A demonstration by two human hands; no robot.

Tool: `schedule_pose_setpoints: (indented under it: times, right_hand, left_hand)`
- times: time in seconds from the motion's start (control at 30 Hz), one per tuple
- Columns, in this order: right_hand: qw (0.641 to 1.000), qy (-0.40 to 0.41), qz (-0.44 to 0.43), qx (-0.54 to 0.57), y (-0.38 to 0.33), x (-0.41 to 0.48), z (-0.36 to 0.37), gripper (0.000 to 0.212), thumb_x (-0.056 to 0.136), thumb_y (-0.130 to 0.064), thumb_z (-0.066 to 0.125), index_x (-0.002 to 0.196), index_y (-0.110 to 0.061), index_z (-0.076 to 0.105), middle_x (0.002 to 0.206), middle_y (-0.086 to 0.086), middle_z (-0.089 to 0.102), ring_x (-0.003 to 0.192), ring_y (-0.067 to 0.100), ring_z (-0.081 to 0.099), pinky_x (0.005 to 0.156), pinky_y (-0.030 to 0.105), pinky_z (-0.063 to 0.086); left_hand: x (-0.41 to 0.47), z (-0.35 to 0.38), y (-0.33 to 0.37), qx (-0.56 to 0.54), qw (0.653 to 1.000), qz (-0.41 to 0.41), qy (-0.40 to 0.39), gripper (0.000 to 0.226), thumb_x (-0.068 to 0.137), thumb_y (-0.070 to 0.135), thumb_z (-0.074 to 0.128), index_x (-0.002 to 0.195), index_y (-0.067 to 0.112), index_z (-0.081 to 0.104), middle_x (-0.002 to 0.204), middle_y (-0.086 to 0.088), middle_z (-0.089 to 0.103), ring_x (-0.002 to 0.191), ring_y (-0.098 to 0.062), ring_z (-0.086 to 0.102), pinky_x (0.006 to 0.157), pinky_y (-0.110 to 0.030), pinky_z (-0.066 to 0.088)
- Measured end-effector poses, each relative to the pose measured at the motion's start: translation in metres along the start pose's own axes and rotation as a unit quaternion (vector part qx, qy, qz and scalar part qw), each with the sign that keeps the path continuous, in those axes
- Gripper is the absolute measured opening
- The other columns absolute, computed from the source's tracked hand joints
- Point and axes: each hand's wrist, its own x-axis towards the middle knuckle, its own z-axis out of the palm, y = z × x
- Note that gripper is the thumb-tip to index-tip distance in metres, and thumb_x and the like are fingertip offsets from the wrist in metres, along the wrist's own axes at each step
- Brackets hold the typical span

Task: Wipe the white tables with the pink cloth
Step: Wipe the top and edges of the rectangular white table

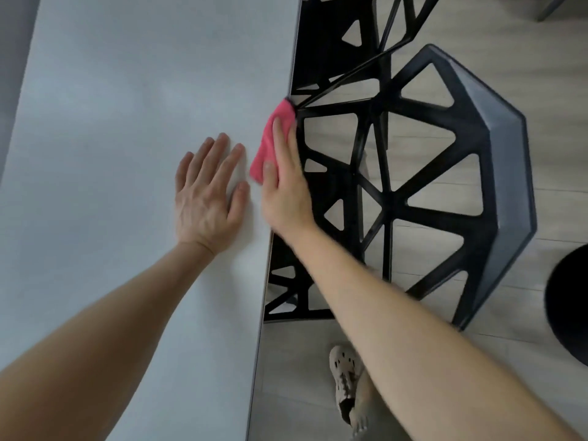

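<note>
The white table (127, 122) fills the left half of the head view. Its right edge runs from top centre down to the bottom. The pink cloth (270, 143) lies bunched at that right edge. My right hand (284, 183) presses on the cloth with straight fingers, thumb on its near end, and part of the hand hangs past the edge. My left hand (208, 189) rests flat on the tabletop just left of the cloth, fingers spread, holding nothing.
A black chair (445, 173) with triangular cut-outs stands close against the table's right edge. A dark round object (569, 307) sits at the right border. My foot in a beige clog (348, 383) stands on the light wooden floor near the table edge.
</note>
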Motion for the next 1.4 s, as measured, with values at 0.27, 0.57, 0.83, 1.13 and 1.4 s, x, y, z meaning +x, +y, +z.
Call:
schedule_pose_setpoints:
  times: [0.27,0.57,0.83,1.13,1.4]
  right_hand:
    - [0.991,-0.130,0.039,0.005,0.018,-0.278,0.012,0.071,0.116,-0.009,0.040,0.172,-0.044,0.013,0.180,-0.024,-0.004,0.163,-0.007,0.006,0.131,0.018,0.020]
    - [0.998,-0.025,0.051,-0.021,-0.003,-0.113,0.022,0.069,0.116,-0.019,0.038,0.174,-0.040,0.006,0.182,-0.012,-0.010,0.162,0.024,0.029,0.102,0.027,0.050]
    - [0.998,-0.063,0.025,0.006,0.025,-0.348,0.040,0.065,0.115,-0.009,0.042,0.172,-0.032,0.021,0.182,-0.013,0.002,0.165,-0.001,0.009,0.127,0.013,0.019]
    - [0.998,-0.007,0.059,-0.016,0.009,-0.222,0.041,0.068,0.114,-0.012,0.041,0.174,-0.035,0.017,0.183,-0.010,-0.001,0.161,0.008,0.021,0.109,0.007,0.029]
    - [0.998,0.029,0.001,-0.051,0.010,-0.245,0.047,0.061,0.117,-0.015,0.038,0.174,-0.028,0.019,0.183,-0.006,0.002,0.163,0.001,0.015,0.114,0.006,0.030]
  left_hand:
    - [-0.026,-0.009,0.008,-0.004,1.000,-0.001,0.009,0.046,0.111,0.031,0.049,0.154,0.017,0.057,0.160,-0.009,0.055,0.148,-0.032,0.046,0.124,-0.052,0.037]
    - [-0.236,-0.051,0.013,-0.020,0.999,0.023,-0.026,0.039,0.111,0.020,0.053,0.148,0.012,0.064,0.157,-0.009,0.059,0.147,-0.031,0.052,0.118,-0.053,0.042]
    - [-0.267,-0.034,0.018,-0.042,0.998,-0.039,-0.007,0.050,0.112,0.021,0.039,0.161,0.021,0.052,0.173,-0.004,0.040,0.165,-0.022,0.027,0.131,-0.058,0.024]
    - [-0.265,-0.036,0.017,-0.030,0.999,-0.025,-0.008,0.051,0.113,0.022,0.038,0.163,0.022,0.049,0.174,-0.005,0.037,0.166,-0.023,0.025,0.132,-0.057,0.022]
    - [-0.264,-0.036,0.016,-0.030,0.999,-0.033,-0.011,0.051,0.114,0.024,0.038,0.163,0.024,0.048,0.176,-0.002,0.035,0.166,-0.020,0.022,0.133,-0.055,0.021]
